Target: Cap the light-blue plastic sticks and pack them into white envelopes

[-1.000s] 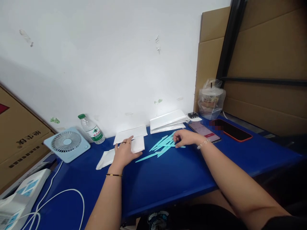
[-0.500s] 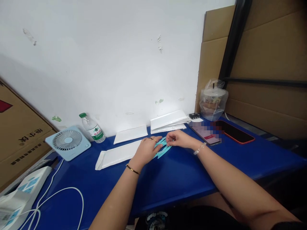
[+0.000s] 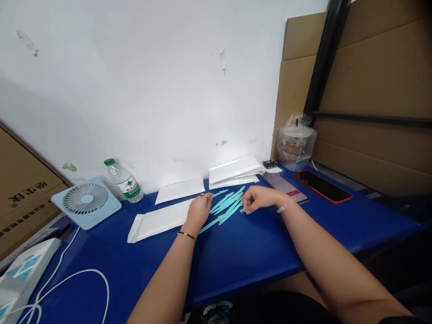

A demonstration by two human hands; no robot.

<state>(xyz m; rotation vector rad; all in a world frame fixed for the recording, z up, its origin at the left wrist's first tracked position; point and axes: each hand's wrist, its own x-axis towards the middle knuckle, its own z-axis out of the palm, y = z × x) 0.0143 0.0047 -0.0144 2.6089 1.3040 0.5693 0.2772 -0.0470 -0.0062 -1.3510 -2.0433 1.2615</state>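
Note:
A loose pile of thin teal strips (image 3: 227,206) lies on the blue table (image 3: 243,252), between my two hands. My left hand (image 3: 197,210) rests at the pile's left edge with its fingers curled, and one teal strip (image 3: 219,193) sticks out past its fingertips. My right hand (image 3: 259,198) is at the pile's right edge, thumb and fingers pinched on the pale end of a strip (image 3: 242,210). A flat white pouch (image 3: 161,220) lies just left of my left hand.
Against the wall lie another white pouch (image 3: 180,190) and a stack of them (image 3: 234,170). Two phones (image 3: 286,186) (image 3: 326,186) and a bagged drink cup (image 3: 296,142) are at the right. A small fan (image 3: 86,202), a water bottle (image 3: 123,181), a white cable (image 3: 84,276) and cardboard boxes (image 3: 20,198) are at the left.
My left hand left the white pouch and came right to the strips. The strips were bunched together and are now spread again; my right hand has drawn back slightly to the right.

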